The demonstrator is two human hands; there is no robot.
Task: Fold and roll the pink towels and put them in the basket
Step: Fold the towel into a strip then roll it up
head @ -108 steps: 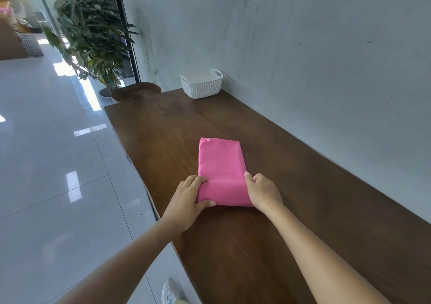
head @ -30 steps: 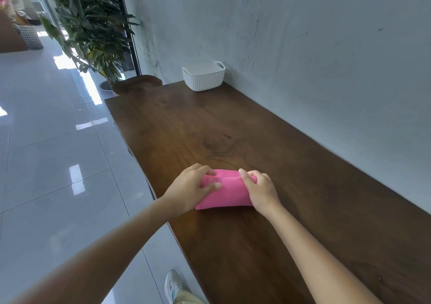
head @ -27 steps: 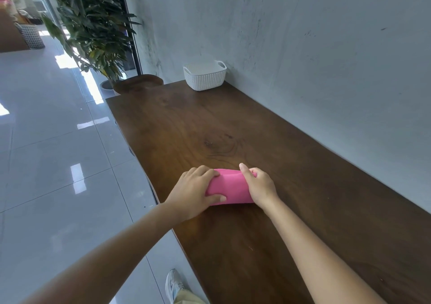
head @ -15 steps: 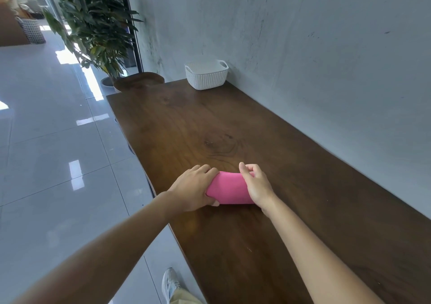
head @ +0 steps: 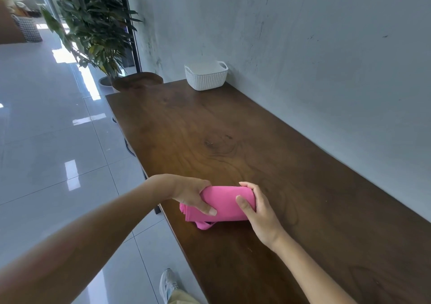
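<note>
wooden table [head: 233, 121] by grey wall [head: 303, 47], left hand [head: 192, 195] and right hand [head: 261, 212] curled round rolled pink towel [head: 227, 201]

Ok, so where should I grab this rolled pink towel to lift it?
Take the pink towel roll round its middle from above, fingers tucked under the near side: it lies crosswise, and a loose flap hangs out there that would likely unroll.

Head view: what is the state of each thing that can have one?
pink towel, rolled up, loose flap showing underneath.
left hand, grips the towel's left end.
right hand, grips the towel's right end.
white basket, upright at the far end of the table, no towel visible inside.
</note>
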